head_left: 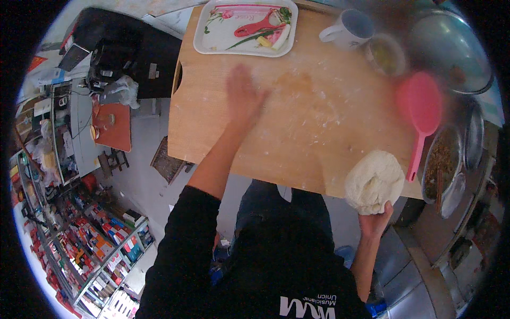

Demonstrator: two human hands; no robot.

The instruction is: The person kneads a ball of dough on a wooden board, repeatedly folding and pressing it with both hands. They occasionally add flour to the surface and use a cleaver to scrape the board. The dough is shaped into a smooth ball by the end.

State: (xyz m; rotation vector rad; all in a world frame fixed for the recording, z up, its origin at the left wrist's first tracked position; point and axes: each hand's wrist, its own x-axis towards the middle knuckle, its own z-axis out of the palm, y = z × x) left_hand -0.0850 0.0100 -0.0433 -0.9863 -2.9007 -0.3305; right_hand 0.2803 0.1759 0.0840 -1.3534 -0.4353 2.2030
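A large pale lump of dough [375,179] is held at the near right corner of the wooden board [212,127]. My right hand [376,217] grips it from below, with the fingers partly hidden under it. Over the left part of the board, my left hand [245,98] is flat with fingers stretched out, slightly blurred, and holds nothing. Flour smears and a damp-looking patch mark the wood to the right of that hand. A pink plastic scoop [419,106] lies beyond the dough, its handle pointing toward me.
At the far edge stands a white tray [212,45] with a red peeler [257,25], a green onion and other pieces. A white mug [353,29], a blurred bowl [385,55], a large metal basin [451,48] and a dish of brown food [442,157] with chopsticks line the right side.
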